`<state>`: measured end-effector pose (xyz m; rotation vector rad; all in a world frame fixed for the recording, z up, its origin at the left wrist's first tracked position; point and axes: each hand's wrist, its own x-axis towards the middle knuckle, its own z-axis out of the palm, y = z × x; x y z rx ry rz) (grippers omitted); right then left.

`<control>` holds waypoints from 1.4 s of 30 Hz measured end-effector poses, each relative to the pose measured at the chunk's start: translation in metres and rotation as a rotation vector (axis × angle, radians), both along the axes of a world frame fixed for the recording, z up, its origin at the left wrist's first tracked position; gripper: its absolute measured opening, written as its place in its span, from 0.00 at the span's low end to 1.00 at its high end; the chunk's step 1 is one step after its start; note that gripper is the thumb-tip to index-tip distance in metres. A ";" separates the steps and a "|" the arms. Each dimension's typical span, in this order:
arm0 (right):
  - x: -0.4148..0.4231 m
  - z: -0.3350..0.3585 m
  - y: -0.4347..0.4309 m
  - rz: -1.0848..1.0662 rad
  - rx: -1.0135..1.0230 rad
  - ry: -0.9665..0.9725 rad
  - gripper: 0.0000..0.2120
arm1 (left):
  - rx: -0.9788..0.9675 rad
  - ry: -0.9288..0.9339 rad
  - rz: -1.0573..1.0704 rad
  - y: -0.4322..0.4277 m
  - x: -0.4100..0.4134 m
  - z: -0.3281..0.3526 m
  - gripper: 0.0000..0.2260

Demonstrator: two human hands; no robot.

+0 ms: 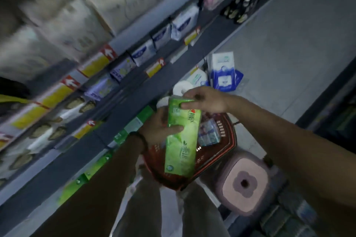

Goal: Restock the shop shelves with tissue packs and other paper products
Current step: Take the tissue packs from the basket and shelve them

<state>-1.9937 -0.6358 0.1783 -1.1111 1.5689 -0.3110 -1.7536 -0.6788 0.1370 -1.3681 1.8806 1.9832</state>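
Note:
A long green tissue pack [182,140] hangs upright above a red shopping basket [229,141]. My left hand [159,127] grips the pack's left side from behind, thumb across its front. My right hand [204,100] pinches the pack's top end. Small blue tissue packets [209,133] lie in the basket. More green packs [96,165] line the lowest shelf at the left.
Grey shelves [134,90] run diagonally on the left, with white and blue packs [143,52] and yellow price tags. On the floor lie blue-white packs [224,75] and paper rolls [182,86]. A pink stool [244,183] stands beside the basket.

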 end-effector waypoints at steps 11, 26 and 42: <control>0.007 0.257 -0.027 0.014 -0.178 -0.070 0.34 | 0.002 0.521 0.473 -0.031 0.023 0.264 0.24; 0.086 0.574 -0.092 0.396 -0.797 0.217 0.15 | -1.079 0.166 0.476 -0.057 0.165 0.567 0.42; 0.312 0.736 -0.187 0.813 -1.104 0.773 0.40 | -1.480 -0.754 0.119 -0.107 0.330 0.736 0.33</control>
